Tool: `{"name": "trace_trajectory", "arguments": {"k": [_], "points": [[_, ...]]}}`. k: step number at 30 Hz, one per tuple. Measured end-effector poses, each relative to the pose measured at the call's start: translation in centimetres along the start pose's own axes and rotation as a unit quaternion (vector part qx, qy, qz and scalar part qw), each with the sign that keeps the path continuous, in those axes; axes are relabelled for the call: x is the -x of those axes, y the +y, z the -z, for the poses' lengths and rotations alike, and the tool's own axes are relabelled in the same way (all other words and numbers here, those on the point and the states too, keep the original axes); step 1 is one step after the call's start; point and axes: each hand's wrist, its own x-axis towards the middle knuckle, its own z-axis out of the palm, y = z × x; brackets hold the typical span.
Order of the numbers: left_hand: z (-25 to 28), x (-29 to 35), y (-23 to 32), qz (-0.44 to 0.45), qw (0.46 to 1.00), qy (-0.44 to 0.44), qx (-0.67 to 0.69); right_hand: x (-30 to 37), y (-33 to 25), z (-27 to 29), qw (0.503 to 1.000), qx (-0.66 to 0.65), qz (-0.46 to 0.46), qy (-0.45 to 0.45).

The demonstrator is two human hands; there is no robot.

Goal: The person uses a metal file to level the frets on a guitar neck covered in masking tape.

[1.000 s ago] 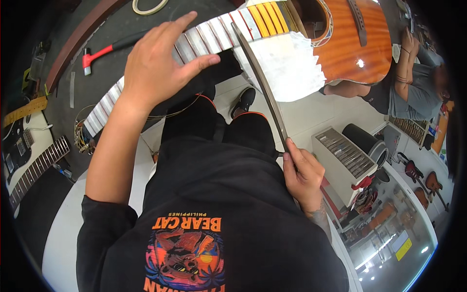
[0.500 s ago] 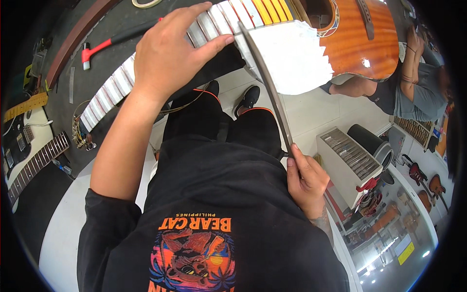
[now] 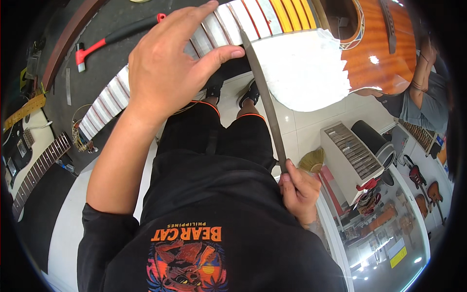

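File gripped in right hand, tip at guitar neck edge; left hand spread flat on neck

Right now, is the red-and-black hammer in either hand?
No, the red-and-black hammer lies alone on the dark bench, beyond the left hand.

The left hand is resting on top of the guitar neck, which is lying across the workbench ahead of the person. The long file is running from the right hand, near the lap, forward to the neck's edge just right of the left thumb. A hammer is lying behind the neck. The guitar body is sitting to the right, with what is probably a paper sheet lying over its near part. An electric guitar is lying at far left.
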Motion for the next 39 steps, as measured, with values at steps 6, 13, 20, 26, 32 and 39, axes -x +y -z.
{"name": "trace_trajectory", "arguments": {"k": [6, 13, 20, 26, 32, 39], "points": [[0.1, 0.0, -0.1, 0.010, 1.000, -0.013, 0.004, -1.1, -1.4, -0.7, 0.995, 0.097, 0.026, 0.006], [0.1, -0.1, -0.2, -0.001, 1.000, -0.021, 0.011, -7.6, -2.5, -2.6, 0.989, 0.122, 0.073, 0.028], [0.6, -0.2, -0.2, 0.038, 0.998, -0.035, 0.035, -14.0, -3.9, -4.1, 0.992, 0.075, 0.097, 0.041], [0.4, -0.4, -0.2, -0.001, 0.999, -0.031, 0.022, -3.9, -0.2, -3.1, 0.992, 0.087, 0.077, 0.045], [0.3, -0.3, 0.0, 0.041, 0.997, -0.042, 0.048, -11.3, -3.7, -3.3, 0.989, 0.119, 0.081, 0.037], [0.6, -0.2, 0.0, 0.057, 0.997, -0.040, 0.036, -8.9, -1.9, -3.4, 0.991, 0.092, 0.093, 0.040]]}}
